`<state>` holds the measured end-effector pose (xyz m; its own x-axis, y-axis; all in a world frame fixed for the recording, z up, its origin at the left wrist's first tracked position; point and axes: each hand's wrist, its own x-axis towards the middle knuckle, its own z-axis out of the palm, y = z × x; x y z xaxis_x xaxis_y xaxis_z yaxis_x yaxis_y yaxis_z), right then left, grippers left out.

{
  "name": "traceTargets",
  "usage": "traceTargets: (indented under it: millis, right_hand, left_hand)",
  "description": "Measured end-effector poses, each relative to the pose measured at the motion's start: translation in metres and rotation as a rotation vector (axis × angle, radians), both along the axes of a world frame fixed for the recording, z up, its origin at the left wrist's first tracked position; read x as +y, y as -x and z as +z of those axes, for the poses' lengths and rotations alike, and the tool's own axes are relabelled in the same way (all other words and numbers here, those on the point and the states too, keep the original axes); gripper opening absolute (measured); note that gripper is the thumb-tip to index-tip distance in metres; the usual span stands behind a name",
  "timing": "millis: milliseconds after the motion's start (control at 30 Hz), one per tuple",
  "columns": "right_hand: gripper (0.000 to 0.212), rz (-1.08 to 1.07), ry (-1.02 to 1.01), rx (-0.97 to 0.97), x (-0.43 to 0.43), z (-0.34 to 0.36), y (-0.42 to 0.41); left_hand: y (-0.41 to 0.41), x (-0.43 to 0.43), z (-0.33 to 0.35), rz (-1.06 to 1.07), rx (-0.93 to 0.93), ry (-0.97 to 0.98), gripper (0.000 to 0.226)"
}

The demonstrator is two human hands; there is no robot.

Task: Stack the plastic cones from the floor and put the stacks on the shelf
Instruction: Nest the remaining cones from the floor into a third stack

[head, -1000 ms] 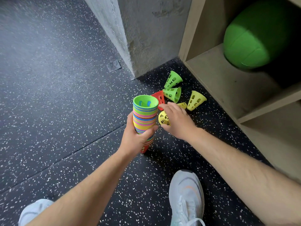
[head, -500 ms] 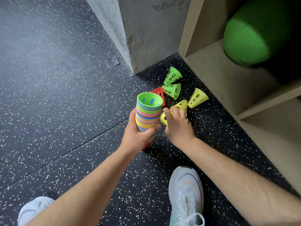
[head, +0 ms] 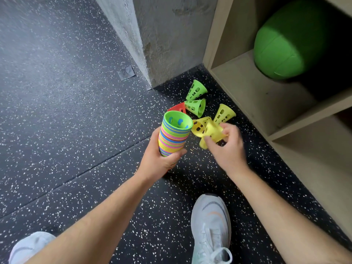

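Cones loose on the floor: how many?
5. Far green cone, near green cone, red cone behind the stack, left yellow cone, right yellow cone by the shelf. A sixth cone is in the right hand; the stack may hide more.

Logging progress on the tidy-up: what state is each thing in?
cone stack, gripped by left hand
held yellow cone, pinched by right hand
green cones, lying sideways on floor
floor yellow cones, lying sideways
red cone, partly hidden behind stack
green ball, resting in shelf
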<state>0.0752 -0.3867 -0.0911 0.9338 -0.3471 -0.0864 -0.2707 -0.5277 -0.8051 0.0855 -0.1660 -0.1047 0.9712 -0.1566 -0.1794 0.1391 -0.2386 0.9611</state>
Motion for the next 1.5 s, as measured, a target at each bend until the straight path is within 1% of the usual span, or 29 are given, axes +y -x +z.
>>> traceTargets:
  millis: [67,100,167,233,333,400,500,567,633,700,733,800,833,900,967,1067,1167,1233,1333,1433,1500]
  right_hand:
    - [0.044,-0.107,-0.089,-0.156,-0.004,0.021,-0.010]
    - [0.041,-0.107,-0.129,-0.266,-0.004,0.031,-0.017]
    - [0.037,-0.017,-0.180,-0.455,0.000,0.050,-0.026]
    - [0.043,0.113,-0.157,-0.517,0.008,0.065,-0.029]
    - [0.059,0.297,0.026,-0.472,0.015,0.070,-0.032]
    - [0.064,0.418,0.109,-0.399,0.018,0.061,-0.032]
    - [0.075,0.602,0.158,-0.247,0.024,0.043,-0.024]
    - [0.080,0.661,0.134,-0.194,0.025,0.037,-0.019]
    - [0.077,0.629,0.042,-0.215,0.023,0.033,-0.021]
    - [0.067,0.492,-0.079,-0.273,0.019,0.028,-0.026]
    - [0.059,0.401,-0.093,-0.291,0.015,0.022,-0.029]
    - [0.052,0.279,-0.010,-0.228,0.007,0.006,-0.035]
    - [0.050,0.276,0.047,-0.160,0.002,-0.002,-0.037]
    - [0.042,0.334,0.159,-0.057,-0.007,-0.016,-0.039]
    - [0.033,0.395,0.289,0.005,-0.011,-0.025,-0.040]
    - [0.044,0.476,0.452,0.169,-0.008,-0.028,-0.045]
    - [0.056,0.525,0.525,0.259,-0.004,-0.030,-0.048]
    - [0.060,0.526,0.550,0.236,-0.002,-0.030,-0.047]
    - [0.069,0.484,0.566,0.109,-0.003,-0.026,-0.044]
    - [0.080,0.382,0.457,-0.021,-0.005,-0.020,-0.043]
    - [0.081,0.294,0.356,-0.116,-0.007,-0.013,-0.044]
  left_hand:
    - [0.001,-0.002,0.001,-0.029,-0.011,0.004,0.073]
    - [0.001,-0.004,0.001,-0.045,-0.016,0.002,0.073]
    - [0.001,-0.006,0.001,-0.084,-0.029,-0.005,0.072]
    - [0.001,-0.009,0.000,-0.111,-0.035,-0.005,0.072]
    - [0.001,-0.010,-0.001,-0.120,-0.036,0.006,0.074]
    - [0.001,-0.009,-0.002,-0.111,-0.038,0.013,0.074]
    - [0.002,-0.009,-0.002,-0.100,-0.006,0.041,0.071]
    - [0.002,-0.009,-0.001,-0.097,0.009,0.058,0.069]
    - [0.001,-0.008,0.000,-0.101,-0.007,0.045,0.070]
    - [-0.001,-0.008,0.002,-0.112,-0.014,0.035,0.071]
    - [-0.001,-0.008,0.002,-0.110,-0.013,0.034,0.071]
    - [-0.001,-0.008,0.002,-0.094,-0.005,0.034,0.072]
    - [-0.001,-0.008,0.001,-0.085,0.001,0.041,0.073]
    - [-0.001,-0.007,0.002,-0.077,0.012,0.057,0.072]
    - [-0.002,-0.007,0.005,-0.070,0.015,0.053,0.070]
    - [-0.003,-0.006,0.007,-0.064,0.014,0.042,0.070]
    - [-0.004,-0.006,0.006,-0.064,0.022,0.035,0.071]
    - [-0.004,-0.006,0.008,-0.062,0.023,0.028,0.072]
    - [-0.003,-0.007,0.010,-0.059,0.024,0.030,0.069]
    - [-0.003,-0.006,0.010,-0.057,0.027,0.027,0.067]
    - [-0.004,-0.006,0.009,-0.055,0.024,0.017,0.067]
